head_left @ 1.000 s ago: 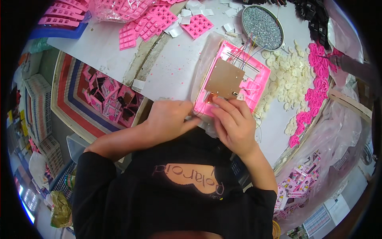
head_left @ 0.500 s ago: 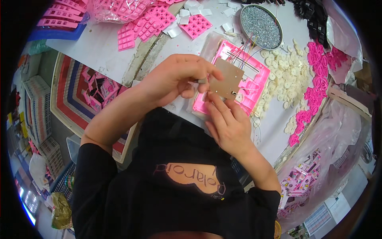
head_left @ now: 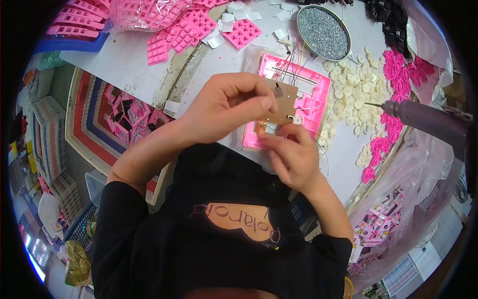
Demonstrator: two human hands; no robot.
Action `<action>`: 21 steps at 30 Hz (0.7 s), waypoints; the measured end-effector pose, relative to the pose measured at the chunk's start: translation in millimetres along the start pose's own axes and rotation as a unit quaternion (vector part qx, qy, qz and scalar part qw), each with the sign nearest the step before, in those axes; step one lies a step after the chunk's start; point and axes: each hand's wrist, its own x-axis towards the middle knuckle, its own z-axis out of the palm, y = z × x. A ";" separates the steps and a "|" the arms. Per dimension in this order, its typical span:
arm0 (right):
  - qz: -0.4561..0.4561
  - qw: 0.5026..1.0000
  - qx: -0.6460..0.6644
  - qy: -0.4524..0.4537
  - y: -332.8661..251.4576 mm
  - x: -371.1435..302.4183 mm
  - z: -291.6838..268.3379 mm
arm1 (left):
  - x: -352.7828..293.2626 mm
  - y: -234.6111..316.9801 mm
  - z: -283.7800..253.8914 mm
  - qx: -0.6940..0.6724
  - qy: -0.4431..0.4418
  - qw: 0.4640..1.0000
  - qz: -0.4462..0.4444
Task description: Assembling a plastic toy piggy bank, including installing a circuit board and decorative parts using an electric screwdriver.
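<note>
Clearly upside-down lettering [head_left: 247, 223] on black shirt [head_left: 164, 244], hands [head_left: 294, 154] at pink casing [head_left: 312, 103].

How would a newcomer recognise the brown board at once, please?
On the white table lies an open pink housing, left of the pile of pale discs. The brown board lies over it, partly hidden by the left hand. Its flat brown face sets it apart from the pink housing around it and the round discs.
</note>
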 end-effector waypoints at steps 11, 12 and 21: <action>0.198 0.929 0.297 0.100 -15.1 28.5 -33.4 | -1.6 7.6 16.4 0.261 -0.100 0.956 0.091; 0.233 0.923 0.292 0.091 -13.2 25.4 -35.5 | -4.8 5.9 19.4 0.283 -0.063 0.952 0.099; 0.177 0.979 0.049 0.093 -11.2 -13.0 -48.7 | -36.3 -22.0 12.5 0.601 -0.049 0.778 0.176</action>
